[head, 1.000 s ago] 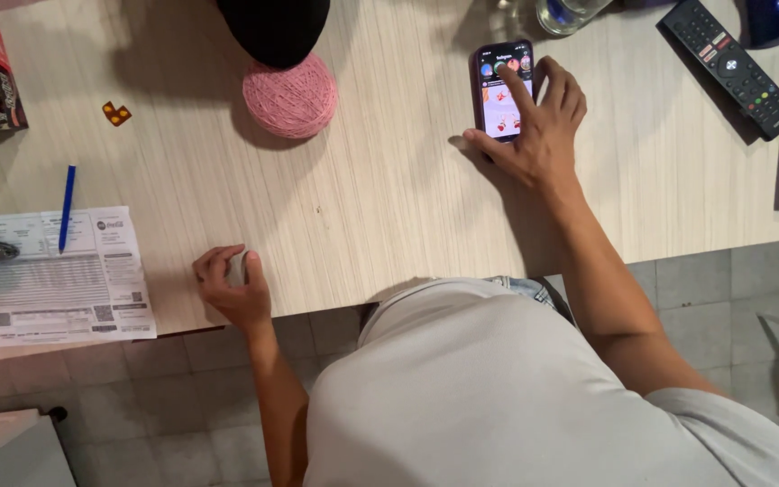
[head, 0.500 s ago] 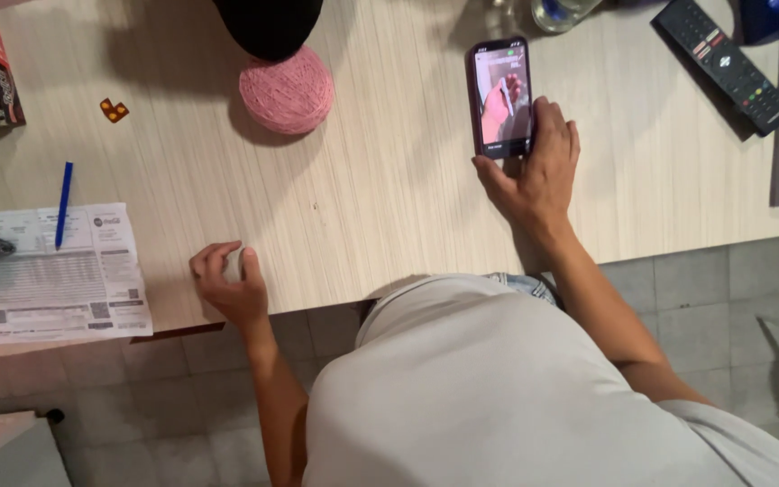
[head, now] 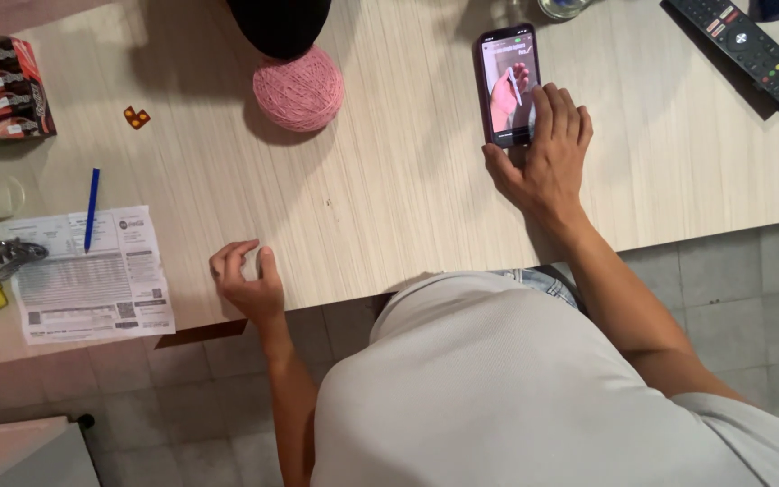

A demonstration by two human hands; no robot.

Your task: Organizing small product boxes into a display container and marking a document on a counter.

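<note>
A black rounded object [head: 279, 22] is cut off by the top edge, just above the pink ball of yarn [head: 298, 88] on the pale wood-grain table [head: 389, 198]. The right hand [head: 543, 162] rests open, fingertips on the black smartphone [head: 508, 86] lying flat with its screen lit. The left hand [head: 247, 280] curls loosely at the table edge; whether it holds anything cannot be told. A blue pen [head: 90, 209] lies on a printed paper sheet [head: 87, 275]

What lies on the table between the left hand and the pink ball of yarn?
Nothing visible. Only bare wood-grain tabletop separates the left hand, curled near the table's front edge, from the pink ball of yarn. The blue pen and printed paper sheet lie off to its left.
</note>
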